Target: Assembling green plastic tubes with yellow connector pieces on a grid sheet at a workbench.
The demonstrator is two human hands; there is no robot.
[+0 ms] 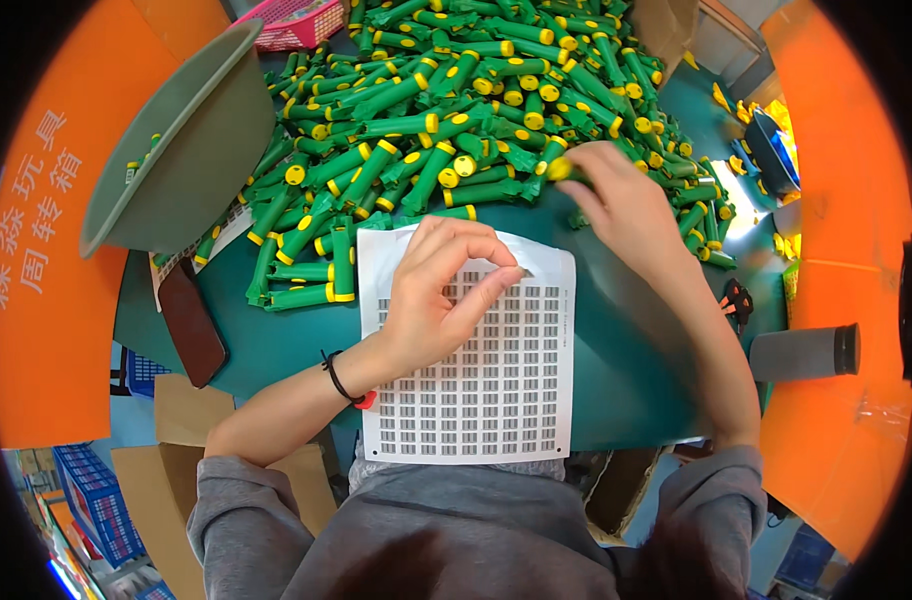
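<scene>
A white sheet of small printed labels point(466, 415) lies at the table's near edge. Over its upper part is my left hand point(441, 295), thumb and forefinger pinched on a tiny dark-edged piece that looks like one of the labels. Up and to the right, my right hand point(621, 200) has its fingers closed at the yellow end point(559, 168) of a green tube at the pile's near edge; motion blurs it slightly. The large pile of green tubes with yellow caps point(426, 125) spreads beyond both hands.
A grey-green basin point(191, 140) tilts at the left, near a dark phone-like slab point(191, 325). At the right are black-handled scissors point(738, 300) and a grey tumbler point(804, 353). A pink basket point(294, 25) stands at the back; orange panels point(46, 330) flank the green table point(636, 370).
</scene>
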